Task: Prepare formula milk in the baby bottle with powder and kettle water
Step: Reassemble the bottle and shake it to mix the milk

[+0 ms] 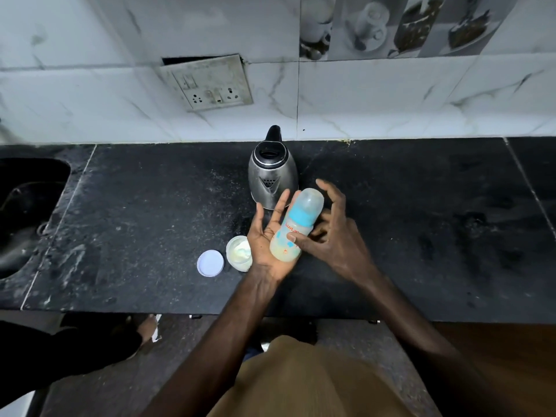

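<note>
A capped baby bottle (296, 227) with a blue collar and cloudy liquid lies tilted between my two hands above the black counter (421, 221). My left hand (264, 236) is flat, palm up with straight fingers, and the bottle rests against it. My right hand (337, 236) presses its thumb on the bottle's front, with its fingers spread and loosely bent beside the cap. A steel kettle (272, 173) with an open top stands just behind the hands. An open round powder container (238, 256) sits left of my left wrist, with its white lid (210, 263) lying beside it.
A dark sink (30, 206) is set into the counter at far left. A switch and socket plate (210, 82) hangs on the tiled wall behind the kettle. Another person's foot (147, 326) shows below the counter's front edge.
</note>
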